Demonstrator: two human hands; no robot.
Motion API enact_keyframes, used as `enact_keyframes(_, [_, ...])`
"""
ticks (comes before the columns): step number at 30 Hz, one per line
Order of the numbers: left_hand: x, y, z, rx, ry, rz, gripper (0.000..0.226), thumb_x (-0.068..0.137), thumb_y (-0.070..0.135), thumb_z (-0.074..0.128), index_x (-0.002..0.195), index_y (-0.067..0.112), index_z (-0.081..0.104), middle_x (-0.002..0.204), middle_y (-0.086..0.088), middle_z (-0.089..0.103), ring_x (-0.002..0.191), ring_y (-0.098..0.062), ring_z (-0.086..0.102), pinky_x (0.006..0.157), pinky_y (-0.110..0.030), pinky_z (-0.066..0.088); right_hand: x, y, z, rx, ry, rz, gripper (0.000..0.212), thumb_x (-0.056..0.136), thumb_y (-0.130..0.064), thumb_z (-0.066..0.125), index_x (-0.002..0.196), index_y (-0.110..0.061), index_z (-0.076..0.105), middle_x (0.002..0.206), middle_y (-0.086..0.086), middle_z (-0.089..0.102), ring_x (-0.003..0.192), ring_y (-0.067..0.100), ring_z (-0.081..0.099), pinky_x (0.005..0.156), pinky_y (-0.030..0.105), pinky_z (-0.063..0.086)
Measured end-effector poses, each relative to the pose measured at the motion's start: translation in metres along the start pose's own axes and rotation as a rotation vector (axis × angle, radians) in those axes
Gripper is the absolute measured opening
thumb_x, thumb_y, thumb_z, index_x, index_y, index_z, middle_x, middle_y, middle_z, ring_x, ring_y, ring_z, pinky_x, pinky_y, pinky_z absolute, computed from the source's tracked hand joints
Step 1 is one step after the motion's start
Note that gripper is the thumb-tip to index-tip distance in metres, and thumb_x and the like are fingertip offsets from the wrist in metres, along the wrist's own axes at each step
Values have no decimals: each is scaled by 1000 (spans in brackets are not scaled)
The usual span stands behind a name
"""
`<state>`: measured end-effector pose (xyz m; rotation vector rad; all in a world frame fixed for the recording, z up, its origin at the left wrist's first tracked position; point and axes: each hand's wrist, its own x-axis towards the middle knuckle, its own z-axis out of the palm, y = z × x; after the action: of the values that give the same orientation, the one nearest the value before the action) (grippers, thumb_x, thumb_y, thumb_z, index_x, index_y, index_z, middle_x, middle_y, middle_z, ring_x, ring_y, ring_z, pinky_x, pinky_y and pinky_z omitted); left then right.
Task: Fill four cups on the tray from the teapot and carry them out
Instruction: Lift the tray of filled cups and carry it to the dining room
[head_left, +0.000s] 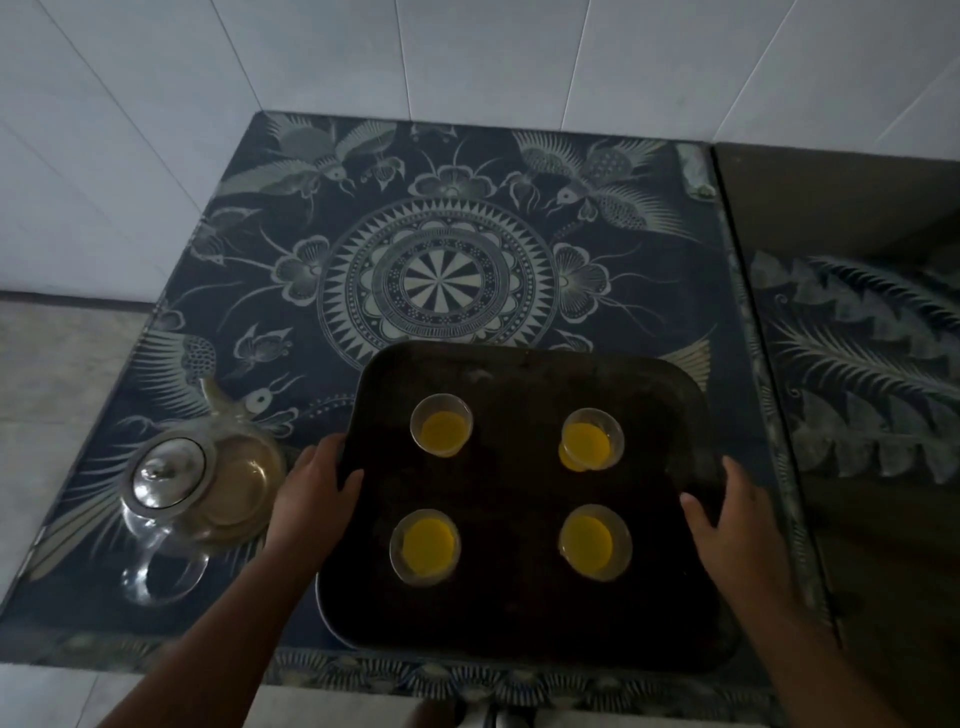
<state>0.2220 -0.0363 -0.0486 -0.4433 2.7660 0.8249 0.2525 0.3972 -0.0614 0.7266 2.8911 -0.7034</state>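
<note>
**Four cups filled, tray gripped at both sides**

Tray (519, 364), dark, sits lower centre of the frame on the patterned desk (441, 156), its near edge overhanging the desk front. All four cups hold yellow liquid: upper left (441, 432), upper right (592, 440), lower left (426, 546), lower right (595, 541). Glass teapot (202, 488) stands at left, just beside the left hand (311, 493).

Fingers: the left hand's thumb hooks over the tray rim, the rest curl round the outer edge. The right hand (737, 525) does the same at the right rim, fingers close together.

Cannot tell whether the tray is lifted yet.

Risks, my judgement:
- Uneven lift tilts the tray, so the cups slide on the smooth floor or slop over.
- Left forearm may knock the teapot.
- Dim light hides the desk edge.

Writing or brands: none legible.
</note>
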Motion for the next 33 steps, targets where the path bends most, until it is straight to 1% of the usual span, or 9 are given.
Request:
enact_keyframes(2, [0,-2,4,-3,23,9,46,98,21,65,142,17,51,131,-10,64,114,-27,65,90,-43,55,2,6,3,0,6,-22,67,95,-30,63,151,-10,34,140,21,46,119,40,55,85,45,49])
enact_keyframes(5, [-2,-3,9,-15,54,32,44,99,17,63,142,16,50,131,-10,66,115,-28,65,90,-43,54,9,17,7,15,17,-85,61,95,-28,62,149,-11,38,135,19,50,118,39,56,87,46,50])
enact_keyframes(9, [-4,-4,16,-35,90,32,45,100,14,62,143,15,49,133,-11,66,117,-32,65,92,-48,54,12,23,11,5,40,-124,57,97,-26,59,149,-12,41,132,18,54,118,37,56,88,47,51])
enact_keyframes(16, [-3,-5,24,-62,145,61,48,98,10,65,144,12,51,134,-14,66,119,-35,65,94,-49,53,11,26,18,11,101,-116,55,97,-22,59,149,-12,42,128,17,56,114,37,58,83,44,52])
enact_keyframes(19, [-5,-7,27,-68,173,56,49,99,10,64,147,12,52,136,-15,65,121,-35,64,97,-48,51,11,25,20,30,117,-126,54,98,-20,59,149,-13,42,130,17,56,116,37,57,85,46,52])
enact_keyframes(21, [-5,-8,29,-58,189,55,50,99,9,63,148,11,52,134,-18,64,119,-37,64,96,-50,51,11,24,20,36,125,-117,53,98,-18,58,149,-12,43,132,17,56,117,37,57,87,46,51])
enact_keyframes(26, [-6,-5,29,-60,199,54,50,100,7,63,148,8,52,131,-21,63,116,-39,65,96,-50,51,11,24,20,57,133,-127,53,96,-10,59,148,-9,45,121,19,58,108,37,60,83,41,50])
enact_keyframes(29, [-8,-4,26,-61,198,46,50,100,7,63,149,7,53,131,-21,64,116,-39,65,96,-50,51,11,20,14,54,136,-131,53,96,-9,60,147,-9,46,118,20,59,105,38,60,80,38,47])
enact_keyframes(33, [-7,3,14,-63,223,52,49,99,5,64,147,6,54,130,-22,65,113,-39,66,94,-48,51,15,10,2,99,129,-117,54,97,-10,59,149,-13,45,118,19,58,107,35,59,85,40,49])
